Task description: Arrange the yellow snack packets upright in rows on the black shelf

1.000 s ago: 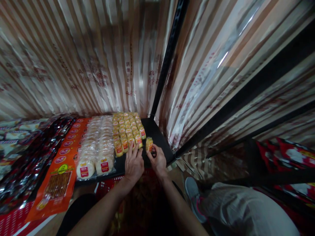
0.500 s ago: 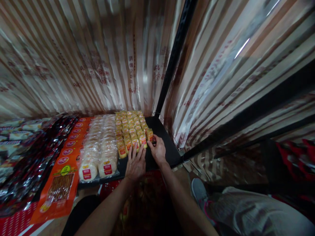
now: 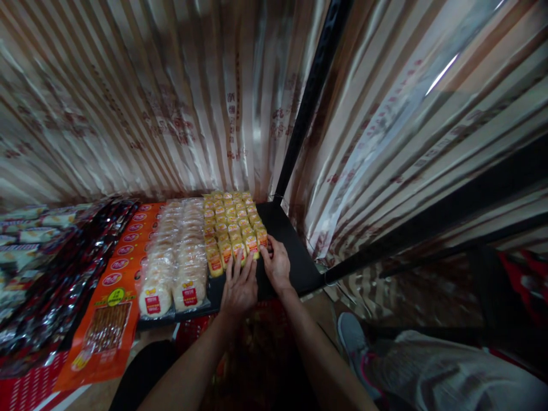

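Observation:
Rows of small yellow-wrapped snack packets [image 3: 233, 214] stand close together on a black shelf [image 3: 285, 245]. My left hand [image 3: 238, 288] lies along the front of them, its fingers stretched out and slightly spread, fingertips against the front packets. At the front right corner, my right hand [image 3: 277, 265] has its thumb and forefinger closed on the end yellow snack packet [image 3: 261, 236]. Part of that packet is hidden by the fingers. Just left of the yellow rows are two rows of clear-wrapped round white crackers [image 3: 188, 285].
Orange snack bags [image 3: 107, 319] and dark shiny packets [image 3: 64, 285] lie further left. A black upright post [image 3: 299, 125] rises at the shelf's back corner, before striped sheeting [image 3: 192, 103]. Below is a red crate [image 3: 192, 331]; a grey shoe [image 3: 353, 334] is at lower right.
The end packet at the right now sits more evenly in line with the front row. My right hand stays at it, and my left fingers remain on the front packets. The view shifted slightly.

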### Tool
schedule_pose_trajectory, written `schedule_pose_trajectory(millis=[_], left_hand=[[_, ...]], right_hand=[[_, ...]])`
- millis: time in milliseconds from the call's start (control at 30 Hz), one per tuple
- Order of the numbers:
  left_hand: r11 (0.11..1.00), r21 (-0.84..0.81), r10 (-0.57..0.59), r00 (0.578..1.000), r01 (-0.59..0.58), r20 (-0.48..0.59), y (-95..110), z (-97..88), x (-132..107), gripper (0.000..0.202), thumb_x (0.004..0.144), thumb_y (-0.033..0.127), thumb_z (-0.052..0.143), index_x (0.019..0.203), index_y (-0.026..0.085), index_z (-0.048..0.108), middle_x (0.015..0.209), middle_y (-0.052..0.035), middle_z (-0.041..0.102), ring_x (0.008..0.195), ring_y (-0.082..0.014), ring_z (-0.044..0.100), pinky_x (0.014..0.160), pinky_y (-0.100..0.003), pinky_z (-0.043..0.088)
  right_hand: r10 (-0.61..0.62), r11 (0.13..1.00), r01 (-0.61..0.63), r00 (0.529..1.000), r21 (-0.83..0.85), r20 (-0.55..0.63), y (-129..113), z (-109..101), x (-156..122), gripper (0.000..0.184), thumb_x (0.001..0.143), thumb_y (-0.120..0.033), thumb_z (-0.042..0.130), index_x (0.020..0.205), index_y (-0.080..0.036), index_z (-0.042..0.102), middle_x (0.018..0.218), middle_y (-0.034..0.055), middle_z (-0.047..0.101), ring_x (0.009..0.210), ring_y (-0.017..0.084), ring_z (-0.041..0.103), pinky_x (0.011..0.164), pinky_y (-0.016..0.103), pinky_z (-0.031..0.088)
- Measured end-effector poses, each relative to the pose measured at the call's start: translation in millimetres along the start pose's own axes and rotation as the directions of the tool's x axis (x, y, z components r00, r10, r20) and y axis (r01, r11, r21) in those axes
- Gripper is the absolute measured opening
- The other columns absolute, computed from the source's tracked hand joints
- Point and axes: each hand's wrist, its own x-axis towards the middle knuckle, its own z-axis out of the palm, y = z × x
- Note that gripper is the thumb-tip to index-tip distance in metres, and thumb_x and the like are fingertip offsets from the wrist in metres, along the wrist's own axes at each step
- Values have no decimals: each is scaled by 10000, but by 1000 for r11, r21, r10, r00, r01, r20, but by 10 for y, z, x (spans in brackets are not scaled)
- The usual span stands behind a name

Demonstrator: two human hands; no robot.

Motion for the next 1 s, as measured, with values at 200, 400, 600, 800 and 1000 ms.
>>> schedule_pose_trajectory(millis=[200, 400, 600, 800, 1000], left_hand=[[1000, 0, -5, 1000, 5, -8, 4, 21, 2, 445, 842, 249, 397, 1273, 152, 450, 1439, -46, 331, 1363, -297, 139, 1084, -517, 230], [1000, 19, -21, 1000, 21, -10, 15, 25, 6, 421, 851, 244, 386, 1253, 146, 468, 1429, -48, 350, 1366, -279, 137, 1091, -500, 231], [999, 32, -4, 1000, 5, -15, 14, 35, 10, 438, 844, 234, 390, 1266, 134, 454, 1418, -71, 366, 1357, -287, 171, 1079, -513, 244], [998, 59, 16, 999, -14, -29, 13, 75, -8, 452, 832, 218, 379, 1270, 129, 449, 1433, -64, 340, 1355, -274, 187, 1083, -486, 247], [999, 7, 34, 999, -34, -17, 10, 2, 0, 508, 792, 212, 441, 1294, 141, 427, 1437, -78, 329, 1359, -267, 177, 1090, -484, 231]], right_hand=[[-13, 999, 13, 1000, -38, 11, 37, 18, -12, 421, 844, -393, 437, 1180, -173, 562, 965, 100, 593, 793, 173, 556, 686, 283, 501], [-4, 999, 4, 1000, -47, -4, 73, 47, -16, 437, 838, -426, 446, 1162, -165, 582, 919, 91, 594, 734, 154, 550, 666, 263, 492], [-7, 998, 6, 1000, -69, -20, 73, 54, -16, 419, 831, -417, 461, 1156, -185, 587, 922, 87, 591, 731, 155, 542, 670, 266, 487], [-35, 996, 33, 999, -85, -28, 76, 42, -7, 422, 826, -414, 464, 1168, -194, 575, 933, 85, 586, 767, 168, 536, 701, 290, 482], [-32, 999, 32, 999, 6, -43, 24, -17, 13, 468, 804, -415, 486, 1194, -162, 542, 1019, 111, 568, 855, 184, 546, 680, 300, 500]])
